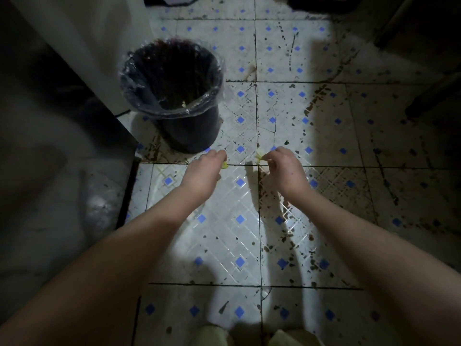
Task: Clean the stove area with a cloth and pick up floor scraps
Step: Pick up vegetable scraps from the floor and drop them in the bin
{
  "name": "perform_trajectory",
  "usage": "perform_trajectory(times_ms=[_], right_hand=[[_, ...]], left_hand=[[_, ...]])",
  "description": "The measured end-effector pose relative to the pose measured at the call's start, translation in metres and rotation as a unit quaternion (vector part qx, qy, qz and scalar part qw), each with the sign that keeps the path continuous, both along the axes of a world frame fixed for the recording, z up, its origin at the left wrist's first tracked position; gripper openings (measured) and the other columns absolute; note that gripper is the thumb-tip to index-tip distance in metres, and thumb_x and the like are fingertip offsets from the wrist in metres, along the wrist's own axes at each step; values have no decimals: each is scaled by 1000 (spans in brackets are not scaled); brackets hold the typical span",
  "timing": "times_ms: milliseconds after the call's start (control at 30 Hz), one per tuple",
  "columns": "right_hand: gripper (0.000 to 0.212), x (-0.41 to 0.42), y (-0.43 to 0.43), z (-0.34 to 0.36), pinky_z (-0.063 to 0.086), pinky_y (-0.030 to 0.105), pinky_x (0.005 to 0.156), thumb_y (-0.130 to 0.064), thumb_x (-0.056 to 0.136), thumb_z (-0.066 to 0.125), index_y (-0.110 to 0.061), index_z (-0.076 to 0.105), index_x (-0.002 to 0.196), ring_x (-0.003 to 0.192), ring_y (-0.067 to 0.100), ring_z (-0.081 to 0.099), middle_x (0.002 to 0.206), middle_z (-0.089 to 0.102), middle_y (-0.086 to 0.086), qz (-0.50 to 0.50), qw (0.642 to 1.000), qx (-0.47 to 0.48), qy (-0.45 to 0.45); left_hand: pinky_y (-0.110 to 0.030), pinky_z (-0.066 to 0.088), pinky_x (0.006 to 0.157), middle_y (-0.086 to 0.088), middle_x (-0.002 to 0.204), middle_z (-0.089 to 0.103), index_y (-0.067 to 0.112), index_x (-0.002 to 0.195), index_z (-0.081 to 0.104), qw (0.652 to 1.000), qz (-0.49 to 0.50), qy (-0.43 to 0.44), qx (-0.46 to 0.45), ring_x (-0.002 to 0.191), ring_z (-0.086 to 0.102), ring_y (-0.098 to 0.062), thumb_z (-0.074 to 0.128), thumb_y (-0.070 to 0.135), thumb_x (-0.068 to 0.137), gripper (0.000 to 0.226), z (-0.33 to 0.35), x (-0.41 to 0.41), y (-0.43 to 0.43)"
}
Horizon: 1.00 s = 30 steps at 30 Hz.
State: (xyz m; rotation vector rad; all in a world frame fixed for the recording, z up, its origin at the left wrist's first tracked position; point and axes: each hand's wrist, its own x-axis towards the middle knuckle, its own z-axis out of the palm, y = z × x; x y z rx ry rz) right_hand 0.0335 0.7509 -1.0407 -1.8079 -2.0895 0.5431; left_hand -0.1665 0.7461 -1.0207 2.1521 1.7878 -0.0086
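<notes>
Tiled floor (239, 221), white w/ blue diamonds, dark stains esp. on the right. Black bin (189, 131) w/ clear plastic liner (139, 71) stands on it, ahead to my left, just beyond my left hand (205, 168). Both arms reach down twd the floor. Left fingers are curled round a small yellow scrap (224, 165), which pokes out on the inner side. My right hand (284, 166) pinches a paler scrap (259, 156) lying at the grout line, btw the two hands.

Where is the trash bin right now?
Head view, upper left: the trash bin stands on the tiled floor beside the dark counter, just beyond the left hand, which holds a yellow scrap.
</notes>
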Motion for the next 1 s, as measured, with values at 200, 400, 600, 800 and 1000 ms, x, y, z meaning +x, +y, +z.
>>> perform_trajectory(times_ms=[200, 400, 600, 800, 1000], right_hand=[[33, -6, 6, 33, 50, 40, 77, 11, 83, 53, -9, 68, 103, 95, 27, 56, 99, 64, 9, 18, 997, 74, 0], [26, -20, 23, 77, 50, 43, 75, 8, 85, 53, -8, 69, 98, 92, 28, 57, 97, 63, 11, 49, 988, 147, -12], [22, -50, 46, 116, 48, 41, 73, 7, 85, 53, -6, 67, 95, 92, 30, 55, 98, 61, 12, 93, 980, 174, -16], [18, -87, 76, 141, 47, 46, 72, 6, 83, 53, -3, 67, 90, 87, 33, 55, 92, 61, 16, 130, 973, 188, -13], [15, -121, 104, 146, 45, 40, 68, -2, 86, 53, -4, 67, 92, 85, 33, 55, 93, 61, 15, 128, 974, 186, -13]], left_hand=[[-35, 43, 74, -8, 111, 53, 15, 119, 46, 995, -45, 67, 66, 99, 57, -27, 71, 0, 75, 53, 33, 0, 1], [-34, 33, 72, -11, 114, 52, 11, 121, 44, 984, -41, 70, 159, 102, 54, -30, 50, -8, 80, 46, 82, -17, 14], [-38, 37, 72, -13, 112, 51, 7, 124, 39, 977, 19, 48, 206, 100, 54, -33, 53, -11, 79, 50, 126, -45, 30], [-37, 34, 69, -13, 110, 50, 8, 111, 46, 975, 59, 64, 205, 99, 54, -34, 58, -12, 77, 41, 149, -74, 62], [-41, 44, 82, -14, 120, 52, 7, 123, 46, 970, 65, 82, 218, 108, 53, -33, 59, -11, 79, 49, 155, -86, 89]])
